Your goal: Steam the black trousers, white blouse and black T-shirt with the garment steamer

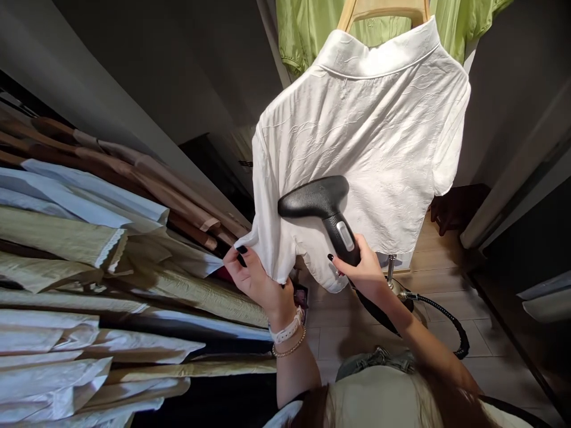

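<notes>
The fingers (238, 258) of the left hand (259, 282) are closed, pinching the lower edge of a white short-sleeved shirt (370, 131). The fingers (352, 252) of the right hand (366, 276) wrap the handle of a black garment steamer (314, 197), its head against the shirt. The shirt hangs from a wooden hanger (383, 9) before a green garment (298, 24). A black hose (446, 315) curves to the steamer's stand (392, 276) above the tiled floor (348, 342). Hanging garments (57, 279) crowd the left side.
</notes>
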Motion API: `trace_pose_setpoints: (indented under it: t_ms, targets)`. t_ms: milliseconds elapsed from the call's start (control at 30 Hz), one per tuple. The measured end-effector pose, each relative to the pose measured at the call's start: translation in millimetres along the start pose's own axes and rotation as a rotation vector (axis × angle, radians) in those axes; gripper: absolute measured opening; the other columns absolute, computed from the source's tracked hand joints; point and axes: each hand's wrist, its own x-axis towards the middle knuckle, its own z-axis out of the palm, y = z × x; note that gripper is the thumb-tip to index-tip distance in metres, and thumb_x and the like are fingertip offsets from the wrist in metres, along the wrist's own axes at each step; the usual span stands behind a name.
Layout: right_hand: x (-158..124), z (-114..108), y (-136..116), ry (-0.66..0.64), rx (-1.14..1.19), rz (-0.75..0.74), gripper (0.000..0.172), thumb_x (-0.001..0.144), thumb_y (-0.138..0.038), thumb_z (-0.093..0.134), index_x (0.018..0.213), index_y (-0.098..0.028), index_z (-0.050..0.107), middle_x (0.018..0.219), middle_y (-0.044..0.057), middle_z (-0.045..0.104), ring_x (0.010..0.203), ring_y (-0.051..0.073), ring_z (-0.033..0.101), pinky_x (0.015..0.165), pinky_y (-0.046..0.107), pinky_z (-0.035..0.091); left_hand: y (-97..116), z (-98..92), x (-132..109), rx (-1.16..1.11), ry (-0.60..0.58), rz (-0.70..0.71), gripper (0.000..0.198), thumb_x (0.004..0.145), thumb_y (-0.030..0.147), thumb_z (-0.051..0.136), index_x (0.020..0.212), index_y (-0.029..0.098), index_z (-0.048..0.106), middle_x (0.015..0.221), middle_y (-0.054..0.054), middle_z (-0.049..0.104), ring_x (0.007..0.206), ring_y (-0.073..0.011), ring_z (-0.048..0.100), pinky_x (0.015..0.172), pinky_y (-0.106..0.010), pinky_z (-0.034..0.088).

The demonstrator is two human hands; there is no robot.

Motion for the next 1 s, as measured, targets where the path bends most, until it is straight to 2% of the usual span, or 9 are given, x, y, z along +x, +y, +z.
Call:
trace_pose_setpoints:
  t_ms: [100,200,333,467,600,800,1000]
  targets:
    - [-5.1,6.8,14.0,0.017,-0.015,0.010,0.047,0.072,-0.047,0.074,0.109,-0.022,0.058,0.080,-0.003,0.064,0.073,0.016,0.058,0.068,0.028,0.047,-4.5,0.3,3.0,0.039,0.004,0.017,0.029,0.092,0.049,0.061,0.105,0.024,0.051,0.101,-0.002,0.061,0.094,-0.0181,0.062,0.088,-0.031,0.054]
    - [-8.8,12.8,20.9,-0.018,0.028,0.048,0.049,0.072,-0.046,0.074,0.112,-0.022,0.058,0.082,-0.002,0.064,0.073,0.016,0.057,0.069,0.029,0.047,-8.3,-0.2,7.2,0.049,0.020,0.035,0.030,0.092,0.050,0.061,0.106,0.025,0.051,0.104,-0.002,0.060,0.099,-0.0188,0.062,0.091,-0.032,0.053]
    - [-14.2,21.1,18.3,-0.028,0.120,0.091,0.045,0.073,-0.045,0.073,0.108,-0.021,0.058,0.078,-0.003,0.060,0.070,0.016,0.056,0.067,0.030,0.047,-6.4,-2.0,9.8,0.076,0.024,0.030,0.030,0.093,0.050,0.060,0.106,0.024,0.050,0.107,-0.004,0.061,0.101,-0.0191,0.063,0.092,-0.032,0.053]
    - [-14.1,25.7,7.7,-0.033,0.184,0.013,0.044,0.074,-0.045,0.073,0.108,-0.022,0.057,0.077,-0.003,0.059,0.068,0.015,0.055,0.066,0.030,0.048,-1.3,-6.4,10.1,0.060,0.011,0.029,0.030,0.094,0.048,0.059,0.109,0.024,0.049,0.110,-0.005,0.062,0.102,-0.0188,0.063,0.091,-0.032,0.053]
    - [-5.7,21.6,-3.7,0.009,0.133,-0.072,0.047,0.073,-0.045,0.074,0.111,-0.023,0.056,0.082,-0.002,0.062,0.073,0.016,0.057,0.069,0.030,0.048,-1.4,-11.1,11.5,0.056,0.011,0.044,0.029,0.093,0.047,0.060,0.107,0.025,0.048,0.110,-0.004,0.063,0.101,-0.0189,0.064,0.089,-0.032,0.054]
    - [5.0,10.9,-13.7,0.080,0.117,-0.161,0.051,0.076,-0.045,0.074,0.116,-0.022,0.055,0.089,-0.001,0.067,0.082,0.018,0.060,0.076,0.031,0.049,-3.9,-12.3,11.9,-0.051,-0.016,-0.010,0.026,0.092,0.044,0.066,0.103,0.025,0.052,0.103,0.000,0.062,0.098,-0.0179,0.063,0.086,-0.030,0.054]
    - [19.6,0.6,-25.8,0.179,0.115,-0.225,0.050,0.076,-0.045,0.074,0.116,-0.023,0.056,0.094,0.000,0.067,0.083,0.018,0.061,0.074,0.030,0.048,-1.3,-7.9,9.3,-0.036,-0.066,-0.063,0.035,0.089,0.050,0.066,0.105,0.023,0.050,0.102,-0.001,0.061,0.093,-0.0164,0.063,0.083,-0.029,0.053]
